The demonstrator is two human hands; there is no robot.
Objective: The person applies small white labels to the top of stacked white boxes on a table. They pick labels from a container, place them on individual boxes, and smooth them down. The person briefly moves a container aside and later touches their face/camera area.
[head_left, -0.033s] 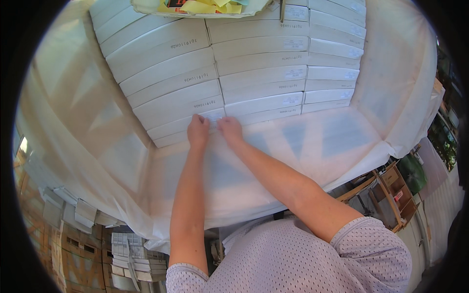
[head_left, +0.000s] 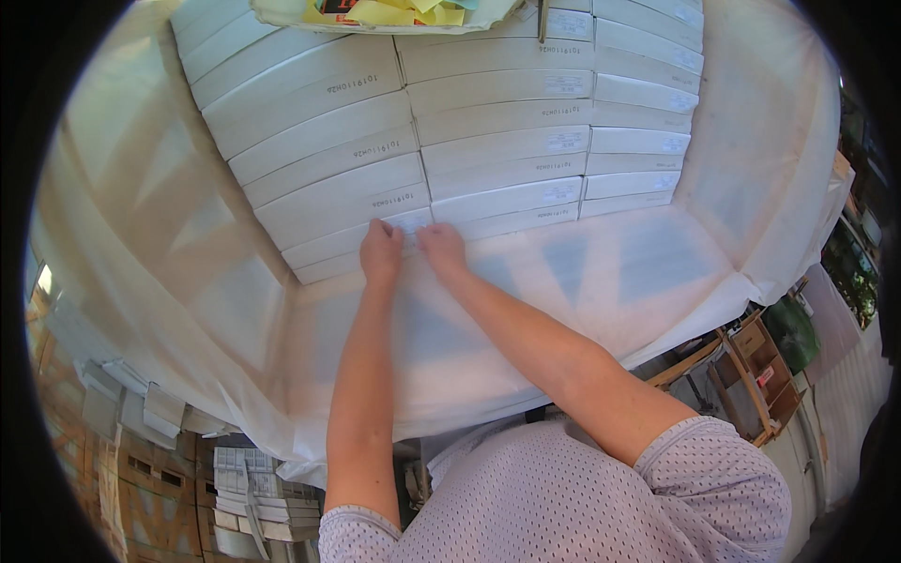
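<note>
Label (head_left: pixel 411 220) on white box (head_left: pixel 324 255), between left hand (head_left: pixel 381 251) and right hand (head_left: pixel 442 248); arms (head_left: pixel 361 375) outstretched, fingers (head_left: pixel 378 227) curled, cannot tell if pinching.

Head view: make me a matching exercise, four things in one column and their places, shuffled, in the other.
Column one
1. Left hand
2. Brown wooden unit
3. Right hand
4. Yellow slips

Column two
A. Top edge of the picture
B. At the right end of the label on a white box
C. Lower right, outside the pale sheeting
D. At the left end of that label

Pairs: 1-D, 2-C, 3-B, 4-A
</note>
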